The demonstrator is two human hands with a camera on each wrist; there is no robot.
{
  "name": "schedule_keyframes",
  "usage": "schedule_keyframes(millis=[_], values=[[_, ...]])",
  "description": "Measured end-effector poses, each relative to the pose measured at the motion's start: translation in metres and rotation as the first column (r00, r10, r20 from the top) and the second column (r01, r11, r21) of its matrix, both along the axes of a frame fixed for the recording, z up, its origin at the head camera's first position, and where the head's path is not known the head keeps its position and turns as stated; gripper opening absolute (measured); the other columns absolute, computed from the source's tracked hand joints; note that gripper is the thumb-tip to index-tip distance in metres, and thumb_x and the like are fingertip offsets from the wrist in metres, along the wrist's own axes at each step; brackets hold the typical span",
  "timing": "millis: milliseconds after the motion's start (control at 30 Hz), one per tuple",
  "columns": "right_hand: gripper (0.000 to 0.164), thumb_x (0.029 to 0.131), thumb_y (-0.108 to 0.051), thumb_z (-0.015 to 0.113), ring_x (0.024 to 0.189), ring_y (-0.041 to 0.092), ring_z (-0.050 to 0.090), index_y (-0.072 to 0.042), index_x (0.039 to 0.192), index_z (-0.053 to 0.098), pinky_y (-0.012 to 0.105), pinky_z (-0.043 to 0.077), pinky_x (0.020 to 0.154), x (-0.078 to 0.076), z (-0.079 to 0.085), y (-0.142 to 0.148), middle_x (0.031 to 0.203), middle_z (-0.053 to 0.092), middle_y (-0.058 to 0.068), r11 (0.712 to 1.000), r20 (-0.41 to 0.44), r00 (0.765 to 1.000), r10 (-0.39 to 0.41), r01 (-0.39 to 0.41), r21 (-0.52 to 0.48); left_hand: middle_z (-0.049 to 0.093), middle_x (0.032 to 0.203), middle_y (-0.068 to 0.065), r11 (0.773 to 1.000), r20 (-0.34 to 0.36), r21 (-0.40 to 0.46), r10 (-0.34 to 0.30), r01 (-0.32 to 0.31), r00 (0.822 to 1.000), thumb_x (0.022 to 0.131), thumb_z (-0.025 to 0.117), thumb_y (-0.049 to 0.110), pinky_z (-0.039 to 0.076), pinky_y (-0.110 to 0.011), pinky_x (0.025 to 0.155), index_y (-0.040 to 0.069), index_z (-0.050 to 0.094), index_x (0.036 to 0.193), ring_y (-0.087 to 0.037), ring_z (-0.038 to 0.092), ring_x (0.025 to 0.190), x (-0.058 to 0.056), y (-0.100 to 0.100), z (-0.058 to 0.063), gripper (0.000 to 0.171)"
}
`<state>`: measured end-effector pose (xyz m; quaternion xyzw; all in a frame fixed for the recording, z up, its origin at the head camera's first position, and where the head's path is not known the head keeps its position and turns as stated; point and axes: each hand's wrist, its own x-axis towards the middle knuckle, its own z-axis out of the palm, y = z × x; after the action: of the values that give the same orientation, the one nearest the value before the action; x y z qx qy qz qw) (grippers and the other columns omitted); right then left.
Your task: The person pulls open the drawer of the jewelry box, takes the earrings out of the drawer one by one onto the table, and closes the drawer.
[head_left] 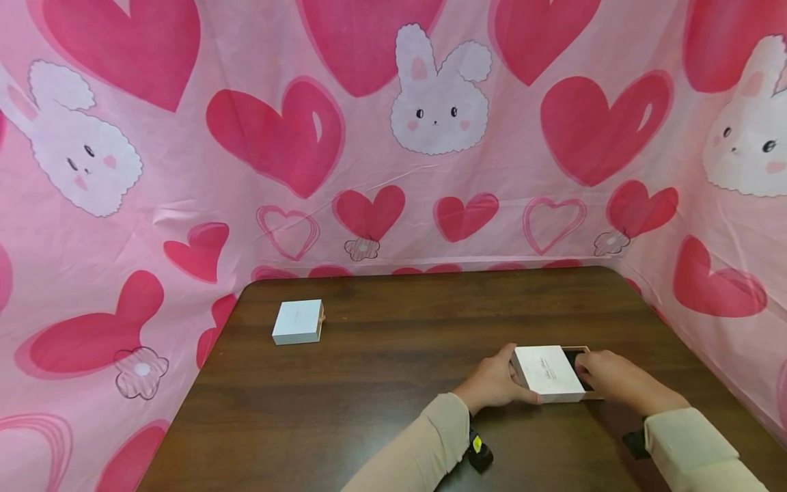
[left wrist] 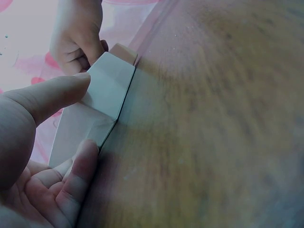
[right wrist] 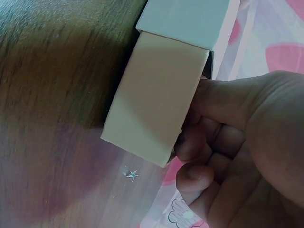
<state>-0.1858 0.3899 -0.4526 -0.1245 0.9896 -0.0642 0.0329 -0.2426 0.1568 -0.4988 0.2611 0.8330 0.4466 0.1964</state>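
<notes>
A white slide-out drawer box sits toward the right of the table, its drawer pulled partway out to the right. My left hand grips the white sleeve from the left, thumb along the near side and fingers around the left end. Curled fingers of my right hand dip into the dark inside of the drawer. In the right wrist view, its thumb reaches over the drawer's rim with the fingertips close by. I cannot tell whether they pinch anything. Beyond the drawer, a small silvery starfish-shaped piece lies on the table.
A second white box, with its drawer pushed in, stands at the back left of the brown wooden table. Pink cloth with hearts and rabbits hangs behind the table and along both sides.
</notes>
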Motion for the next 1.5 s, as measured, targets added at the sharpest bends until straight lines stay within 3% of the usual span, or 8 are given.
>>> schedule_keyframes(millis=[167, 500, 933, 1133, 1333, 1500], values=[[0.022, 0.084, 0.001, 0.068, 0.058, 0.010, 0.043, -0.015, 0.074, 0.057, 0.032, 0.039, 0.055, -0.0001, -0.0007, 0.0012, 0.065, 0.050, -0.009, 1.000, -0.007, 1.000, 0.012, -0.012, -0.008, 0.054, 0.080, 0.008, 1.000, 0.011, -0.009, 0.004, -0.004, 1.000, 0.065, 0.092, 0.037, 0.042, -0.026, 0.067, 0.023, 0.038, 0.144, -0.008, 0.051, 0.072, 0.0005, 0.0010, -0.0001, 0.097], [0.022, 0.085, 0.000, 0.069, 0.058, 0.009, 0.043, -0.015, 0.075, 0.057, 0.031, 0.039, 0.054, 0.0021, 0.0025, -0.0001, 0.066, 0.050, -0.009, 1.000, 0.001, 1.000, 0.010, -0.010, -0.018, 0.055, 0.079, 0.008, 1.000, 0.029, 0.003, 0.007, -0.007, 1.000, 0.064, 0.092, 0.037, 0.042, -0.027, 0.065, 0.028, 0.040, 0.139, -0.009, 0.051, 0.071, -0.0003, 0.0010, -0.0011, 0.091], [0.023, 0.085, -0.001, 0.069, 0.058, 0.009, 0.042, -0.016, 0.074, 0.056, 0.030, 0.038, 0.054, 0.0028, 0.0045, 0.0005, 0.064, 0.047, -0.009, 1.000, 0.001, 1.000, 0.004, -0.004, -0.017, 0.057, 0.100, 0.015, 0.999, -0.005, 0.033, -0.012, 0.012, 1.000, 0.064, 0.092, 0.037, 0.044, -0.026, 0.078, 0.027, 0.043, 0.135, -0.003, 0.053, 0.086, -0.0022, 0.0001, -0.0042, 0.087], [0.025, 0.085, -0.001, 0.070, 0.057, 0.008, 0.039, -0.017, 0.073, 0.054, 0.028, 0.036, 0.053, 0.0050, 0.0050, 0.0009, 0.062, 0.042, -0.009, 1.000, -0.005, 1.000, 0.004, -0.004, -0.020, 0.056, 0.089, 0.014, 1.000, -0.016, 0.024, -0.012, 0.012, 1.000, 0.063, 0.093, 0.036, 0.043, -0.024, 0.073, 0.025, 0.042, 0.137, -0.004, 0.052, 0.080, -0.0013, 0.0009, -0.0034, 0.090], [0.025, 0.086, -0.001, 0.069, 0.057, 0.008, 0.039, -0.016, 0.073, 0.053, 0.028, 0.035, 0.053, 0.0053, 0.0046, 0.0005, 0.062, 0.042, -0.009, 1.000, -0.001, 1.000, 0.001, -0.001, -0.018, 0.057, 0.075, 0.008, 1.000, 0.006, 0.019, -0.005, 0.005, 1.000, 0.064, 0.093, 0.034, 0.043, -0.025, 0.058, 0.025, 0.041, 0.138, -0.007, 0.051, 0.065, 0.0005, 0.0017, -0.0019, 0.091], [0.022, 0.086, -0.001, 0.069, 0.058, 0.010, 0.041, -0.015, 0.076, 0.056, 0.030, 0.037, 0.054, 0.0032, 0.0067, 0.0004, 0.064, 0.045, -0.007, 1.000, 0.021, 1.000, -0.014, 0.014, -0.016, 0.057, 0.083, 0.011, 1.000, -0.012, 0.016, -0.005, 0.005, 1.000, 0.063, 0.093, 0.035, 0.044, -0.024, 0.066, 0.023, 0.040, 0.141, -0.005, 0.052, 0.073, -0.0001, 0.0014, -0.0017, 0.095]])
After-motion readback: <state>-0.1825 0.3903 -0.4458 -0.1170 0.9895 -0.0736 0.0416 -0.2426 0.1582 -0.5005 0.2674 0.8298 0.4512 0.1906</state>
